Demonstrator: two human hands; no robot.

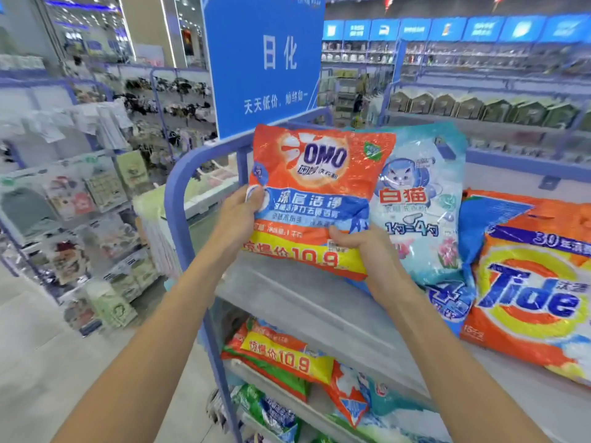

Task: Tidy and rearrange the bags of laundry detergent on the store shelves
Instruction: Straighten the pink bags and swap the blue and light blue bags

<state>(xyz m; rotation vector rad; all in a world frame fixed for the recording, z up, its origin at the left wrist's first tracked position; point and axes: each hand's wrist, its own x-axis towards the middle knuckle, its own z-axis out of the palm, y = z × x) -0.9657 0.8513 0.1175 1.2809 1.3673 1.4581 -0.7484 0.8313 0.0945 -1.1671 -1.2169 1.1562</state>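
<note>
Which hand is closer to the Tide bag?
Right. The right hand grips the OMO bag low down, toward the Tide bag; the left hand holds its far left edge.

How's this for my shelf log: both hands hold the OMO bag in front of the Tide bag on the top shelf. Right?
Not quite. The head view shows the left hand and right hand holding the OMO bag in front of the cat bag, not the Tide bag, which lies further right on the top shelf.

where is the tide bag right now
In the head view the Tide bag lies on the top shelf at the far right, its left edge against the pale blue cat bag, which the OMO bag partly covers.
</note>
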